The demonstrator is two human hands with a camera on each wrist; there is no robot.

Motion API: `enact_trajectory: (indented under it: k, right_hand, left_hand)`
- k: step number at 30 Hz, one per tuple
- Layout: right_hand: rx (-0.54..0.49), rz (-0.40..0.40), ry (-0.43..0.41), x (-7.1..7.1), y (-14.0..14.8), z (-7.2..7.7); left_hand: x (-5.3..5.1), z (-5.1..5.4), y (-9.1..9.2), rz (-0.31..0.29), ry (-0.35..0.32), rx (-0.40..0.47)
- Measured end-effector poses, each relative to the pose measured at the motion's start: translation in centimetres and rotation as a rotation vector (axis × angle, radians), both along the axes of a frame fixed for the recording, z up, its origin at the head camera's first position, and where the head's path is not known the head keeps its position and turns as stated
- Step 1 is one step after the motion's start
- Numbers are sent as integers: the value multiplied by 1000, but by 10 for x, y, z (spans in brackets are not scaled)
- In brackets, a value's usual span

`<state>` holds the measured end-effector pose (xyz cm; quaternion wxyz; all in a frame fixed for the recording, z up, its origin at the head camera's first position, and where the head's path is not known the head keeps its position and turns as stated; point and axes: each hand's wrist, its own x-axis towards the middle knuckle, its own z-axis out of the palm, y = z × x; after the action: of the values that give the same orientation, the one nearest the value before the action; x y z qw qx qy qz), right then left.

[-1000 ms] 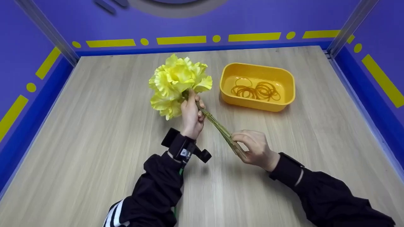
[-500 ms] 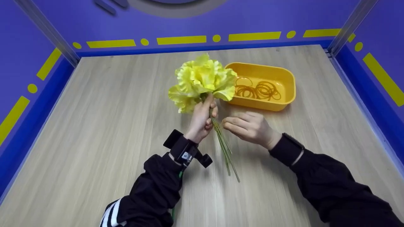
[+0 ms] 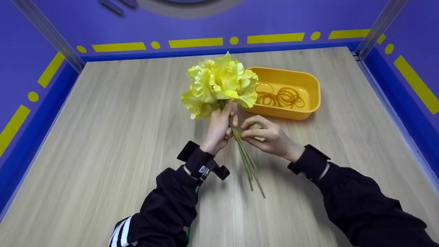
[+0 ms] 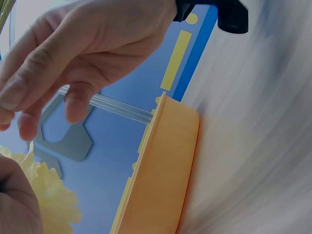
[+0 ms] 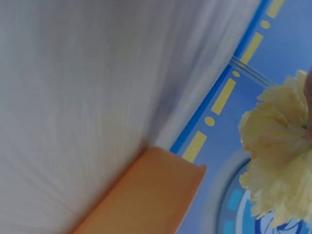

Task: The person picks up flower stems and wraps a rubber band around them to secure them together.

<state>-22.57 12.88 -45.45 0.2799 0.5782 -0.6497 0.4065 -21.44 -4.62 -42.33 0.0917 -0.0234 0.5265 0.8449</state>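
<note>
My left hand [image 3: 218, 128] grips a bunch of yellow artificial flowers [image 3: 219, 80] by the green stems, just below the blooms. The stems [image 3: 247, 164] slant down toward me and fan apart at their lower ends. A tan rubber band [image 3: 237, 136] circles them a little below the left hand. Bent fingers of my right hand [image 3: 271, 139] meet at that band from the right and appear to pinch it. In the left wrist view, the right hand [image 4: 92, 44] reaches across the top, its fingertips close together; blooms [image 5: 278, 146] fill the right side of the right wrist view.
A yellow plastic tub [image 3: 301, 115] stands behind the right hand, partly covered by the blooms. Several loose rubber bands [image 3: 288, 98] lie inside it. Blue-purple panels [image 3: 137, 27] border the wooden tabletop [image 3: 120, 137] at the back and both sides.
The flowers have swung rightward and the stems now stand steeper. My right hand has left the stem ends, moved up beside the left hand, and just now its fingers spread somewhat at the band.
</note>
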Motion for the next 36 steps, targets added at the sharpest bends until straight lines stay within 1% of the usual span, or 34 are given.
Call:
enact_trajectory:
  k: [2,4,6,8,11,13,15,17,20,22,24,26,28,30,31,33,36]
  right_hand:
    - [8,1,-61,0,1,-1]
    - [37,2,-98,0,2,-2]
    - [55,8,-174,1,3,-2]
    - [49,15,-305,5,2,-2]
    - [26,1,-572,13,2,-1]
    - [26,-36,-732,17,1,1]
    - [40,-67,-861,20,0,4]
    - [67,-100,-939,21,-1,7]
    - [109,-136,-1000,22,-2,9]
    - [129,-167,-1018,23,-2,10]
    - [152,-207,-1005,24,-3,10]
    - [181,-260,-960,25,-4,9]
    - [208,-305,-908,26,-5,8]
    - [222,-337,-875,25,-7,7]
    - [223,-344,-875,25,-7,7]
    - [205,-341,-913,24,-8,7]
    - [140,-320,-1007,22,-10,10]
  left_hand:
    - [-1,1,1,0,3,8]
    - [-2,1,1,7,4,11]
    - [-3,1,2,17,10,8]
    - [-4,1,0,28,25,-11]
    - [-6,0,-1,28,65,-53]
    - [-7,0,-2,23,103,-100]
    - [-7,1,-3,13,141,-172]
    - [-8,1,-4,6,179,-274]
    - [-9,1,-7,11,227,-441]
    - [-11,1,-9,24,250,-531]
    - [-13,1,-11,35,266,-594]
    - [-14,1,-13,32,273,-623]
    - [-15,1,-14,15,279,-624]
    - [-15,1,-15,-12,278,-593]
    - [-15,1,-15,-28,277,-567]
    - [-14,2,-16,-57,271,-514]
    - [-12,2,-17,-85,251,-420]
